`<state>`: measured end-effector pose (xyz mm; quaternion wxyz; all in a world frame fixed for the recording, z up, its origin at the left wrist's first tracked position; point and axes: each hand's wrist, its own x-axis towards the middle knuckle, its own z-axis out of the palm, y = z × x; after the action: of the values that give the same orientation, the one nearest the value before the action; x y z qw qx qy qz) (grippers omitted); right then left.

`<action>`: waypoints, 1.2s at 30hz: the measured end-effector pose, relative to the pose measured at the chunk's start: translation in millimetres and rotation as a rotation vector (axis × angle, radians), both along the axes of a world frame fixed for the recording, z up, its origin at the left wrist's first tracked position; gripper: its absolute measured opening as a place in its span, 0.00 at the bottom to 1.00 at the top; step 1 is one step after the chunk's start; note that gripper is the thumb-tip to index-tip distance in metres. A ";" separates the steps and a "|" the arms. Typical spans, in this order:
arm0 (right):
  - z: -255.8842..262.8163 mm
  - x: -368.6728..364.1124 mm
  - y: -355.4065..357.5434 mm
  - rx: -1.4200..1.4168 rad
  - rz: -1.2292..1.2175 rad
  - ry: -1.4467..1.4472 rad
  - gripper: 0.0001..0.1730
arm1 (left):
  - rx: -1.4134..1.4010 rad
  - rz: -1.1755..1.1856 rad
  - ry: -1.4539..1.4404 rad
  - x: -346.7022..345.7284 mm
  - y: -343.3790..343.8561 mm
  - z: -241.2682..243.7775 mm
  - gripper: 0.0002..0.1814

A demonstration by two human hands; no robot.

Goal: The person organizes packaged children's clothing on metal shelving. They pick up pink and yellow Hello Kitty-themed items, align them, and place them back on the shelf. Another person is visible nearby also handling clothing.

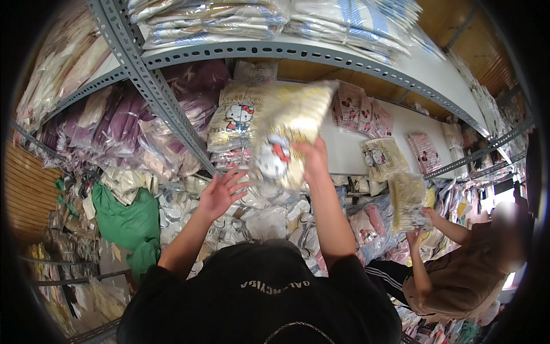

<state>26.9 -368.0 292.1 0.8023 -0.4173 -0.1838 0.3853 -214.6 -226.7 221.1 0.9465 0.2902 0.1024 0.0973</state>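
Note:
My right hand [316, 157] grips a plastic-bagged yellow garment [296, 112] with a cartoon cat print, raised in front of the middle shelf and partly blurred. To its left, my left hand [223, 191] has its fingers spread and holds nothing, near the lower edge of the raised bag. Behind the held bag, a stack of similar bagged garments [234, 116] rests on the shelf beside the metal post. Farther right on that shelf lies another yellow bagged garment [382, 157].
A slotted grey metal post [167, 103] and shelf beam [275, 50] frame the shelf. Bagged garments fill the racks. At right, a person [464, 266] in a brown shirt holds a yellow bagged garment [408, 200]. A green sack [124, 215] stands lower left.

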 end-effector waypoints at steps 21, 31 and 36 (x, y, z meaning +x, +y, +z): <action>-119.8 66.9 175.5 -0.693 -0.395 -0.665 0.20 | 0.047 0.251 0.435 -138.8 17.7 -78.5 0.32; -78.0 52.0 154.3 -0.651 -0.156 -0.427 0.21 | 0.242 0.074 0.346 -74.6 21.2 -54.3 0.27; -140.0 135.3 106.2 0.050 -0.127 0.323 0.20 | 0.167 -0.003 0.365 -63.3 5.0 -59.1 0.25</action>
<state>162.2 -261.7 152.1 0.8542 -0.3408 -0.0355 0.3912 -278.0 -221.7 161.9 0.8850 0.3806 0.2637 0.0499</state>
